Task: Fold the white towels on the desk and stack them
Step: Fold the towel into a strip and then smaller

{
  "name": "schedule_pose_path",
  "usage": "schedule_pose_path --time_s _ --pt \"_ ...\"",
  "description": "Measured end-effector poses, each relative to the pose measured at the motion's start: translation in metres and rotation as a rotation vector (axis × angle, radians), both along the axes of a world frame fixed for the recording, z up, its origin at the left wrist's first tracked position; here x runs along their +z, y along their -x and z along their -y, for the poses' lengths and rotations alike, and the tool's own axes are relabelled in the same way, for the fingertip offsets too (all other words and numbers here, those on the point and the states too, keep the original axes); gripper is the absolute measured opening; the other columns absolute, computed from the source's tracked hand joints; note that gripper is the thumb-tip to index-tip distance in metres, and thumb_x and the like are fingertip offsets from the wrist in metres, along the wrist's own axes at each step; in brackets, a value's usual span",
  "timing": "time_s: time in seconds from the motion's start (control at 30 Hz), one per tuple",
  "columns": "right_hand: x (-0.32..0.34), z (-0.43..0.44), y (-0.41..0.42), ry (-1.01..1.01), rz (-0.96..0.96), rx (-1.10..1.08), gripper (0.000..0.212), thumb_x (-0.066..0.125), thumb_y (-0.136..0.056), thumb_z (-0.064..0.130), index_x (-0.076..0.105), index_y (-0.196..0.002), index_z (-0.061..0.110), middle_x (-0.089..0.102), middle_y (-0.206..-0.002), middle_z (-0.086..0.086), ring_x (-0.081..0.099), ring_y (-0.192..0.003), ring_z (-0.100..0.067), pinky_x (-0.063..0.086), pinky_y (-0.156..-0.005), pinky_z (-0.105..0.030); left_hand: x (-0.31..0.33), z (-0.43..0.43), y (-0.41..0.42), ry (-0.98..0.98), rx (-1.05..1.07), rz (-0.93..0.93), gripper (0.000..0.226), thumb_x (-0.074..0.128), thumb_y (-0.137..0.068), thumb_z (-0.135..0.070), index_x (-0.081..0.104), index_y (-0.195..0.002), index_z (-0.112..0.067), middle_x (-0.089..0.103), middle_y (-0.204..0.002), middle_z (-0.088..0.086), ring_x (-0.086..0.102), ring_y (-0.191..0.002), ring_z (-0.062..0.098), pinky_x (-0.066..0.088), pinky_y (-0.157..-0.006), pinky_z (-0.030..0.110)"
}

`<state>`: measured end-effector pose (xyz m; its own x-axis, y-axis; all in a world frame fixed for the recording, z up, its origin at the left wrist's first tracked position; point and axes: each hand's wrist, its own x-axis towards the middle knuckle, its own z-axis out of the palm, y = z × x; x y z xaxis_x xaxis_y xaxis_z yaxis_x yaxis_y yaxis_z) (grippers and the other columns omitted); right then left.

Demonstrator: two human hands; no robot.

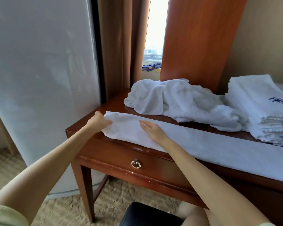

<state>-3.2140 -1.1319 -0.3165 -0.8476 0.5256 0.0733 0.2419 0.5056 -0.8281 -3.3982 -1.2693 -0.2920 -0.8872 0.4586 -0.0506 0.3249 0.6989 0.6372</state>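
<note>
A long white towel [211, 149], folded into a narrow strip, lies along the front of the wooden desk [104, 149]. My left hand [98, 119] grips the strip's left end at the desk's left edge. My right hand [153, 130] lies flat on the strip just to the right, fingers straight, pressing it down. Behind the strip sits a crumpled heap of white towels [175, 101]. At the far right stands a stack of folded white towels [261, 110] with a blue monogram on top.
A desk drawer with a ring pull [136, 164] faces me. A black stool [145, 216] stands below the desk on the carpet. A white panel [39, 79] leans at the left, with brown curtains and a window behind the desk.
</note>
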Motion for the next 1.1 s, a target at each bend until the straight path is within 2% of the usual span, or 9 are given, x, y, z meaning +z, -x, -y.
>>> schedule_pose_path --time_s 0.1,0.2,0.33,0.43,0.63,0.73,0.83,0.97,1.1 --pt "0.02 -0.005 -0.021 0.274 -0.114 -0.055 0.043 0.044 -0.101 0.041 0.051 -0.138 0.019 0.053 -0.14 0.002 0.049 -0.127 -0.014 0.038 -0.098 -0.026 0.018 -0.017 -0.02 -0.354 -0.034 0.158 0.056 0.066 -0.087 -0.019 0.04 -0.131 0.001 0.054 -0.118 0.014 0.057 -0.104 0.028 0.052 -0.082 0.041" --pt "0.043 -0.018 -0.043 0.622 -0.232 -0.113 0.043 0.046 -0.098 0.048 0.056 -0.129 0.019 0.059 -0.132 -0.002 0.058 -0.116 -0.02 0.047 -0.097 -0.035 0.037 -0.045 -0.062 -0.622 -0.131 0.058 0.047 0.07 -0.08 -0.014 0.05 -0.121 -0.003 0.062 -0.108 0.01 0.062 -0.1 0.026 0.053 -0.075 0.034" --pt "0.079 -0.046 -0.095 0.915 -0.403 -0.203 0.062 0.044 -0.09 0.067 0.059 -0.118 0.014 0.064 -0.12 -0.009 0.062 -0.108 -0.03 0.048 -0.098 -0.046 0.058 -0.095 -0.162 -0.776 -0.449 -0.14 0.038 0.072 -0.084 -0.02 0.047 -0.113 -0.022 0.058 -0.091 -0.006 0.062 -0.074 0.002 0.045 -0.052 0.013" --pt "0.09 -0.074 -0.153 0.885 -0.448 -0.288 0.065 0.051 -0.088 0.065 0.063 -0.121 0.011 0.066 -0.113 -0.01 0.063 -0.104 -0.026 0.048 -0.096 -0.042 0.047 -0.132 -0.238 -0.677 -0.752 -0.304 0.044 0.068 -0.086 -0.016 0.047 -0.124 -0.023 0.065 -0.099 0.0 0.06 -0.069 0.002 0.045 -0.057 0.016" --pt "0.061 -0.122 -0.248 0.559 -0.216 -0.656 0.05 0.066 -0.089 0.035 0.056 -0.128 0.006 0.058 -0.126 -0.013 0.053 -0.123 -0.032 0.043 -0.105 -0.045 0.005 -0.159 -0.316 -0.44 -1.069 -0.334 0.069 0.073 -0.082 -0.026 0.036 -0.14 -0.022 0.055 -0.127 -0.001 0.056 -0.105 0.013 0.048 -0.086 0.03" --pt "0.047 -0.132 -0.261 0.37 -0.054 -0.651 0.052 0.069 -0.088 0.021 0.051 -0.132 0.0 0.058 -0.127 -0.016 0.054 -0.12 -0.032 0.047 -0.088 -0.035 -0.009 -0.153 -0.3 -0.321 -1.044 -0.596 0.083 0.074 -0.078 -0.04 0.028 -0.146 -0.024 0.045 -0.141 -0.003 0.048 -0.122 0.014 0.042 -0.093 0.027" --pt "0.036 -0.134 -0.265 0.337 0.021 -0.652 0.048 0.071 -0.086 0.012 0.051 -0.128 0.0 0.06 -0.125 -0.016 0.058 -0.113 -0.031 0.049 -0.075 -0.032 -0.019 -0.141 -0.27 -0.107 -0.931 -0.703 0.098 0.068 -0.076 -0.06 0.016 -0.152 -0.026 0.031 -0.154 -0.004 0.037 -0.137 0.019 0.025 -0.116 0.038" --pt "0.025 -0.137 -0.272 0.3 -0.066 -0.599 0.046 0.068 -0.087 0.005 0.053 -0.13 0.003 0.06 -0.127 -0.016 0.057 -0.116 -0.03 0.048 -0.095 -0.038 -0.024 -0.127 -0.24 0.064 -0.853 -0.728 0.104 0.055 -0.072 -0.079 0.009 -0.153 -0.033 0.023 -0.158 -0.006 0.027 -0.143 0.018 0.011 -0.118 0.042" --pt "0.034 -0.143 -0.287 0.277 -0.242 -0.574 0.046 0.069 -0.087 0.006 0.057 -0.13 0.012 0.061 -0.128 -0.007 0.057 -0.117 -0.023 0.046 -0.101 -0.039 -0.025 -0.124 -0.234 0.075 -0.879 -0.78 0.096 0.051 -0.078 -0.076 0.012 -0.153 -0.032 0.023 -0.158 -0.006 0.019 -0.146 0.014 0.008 -0.119 0.041"
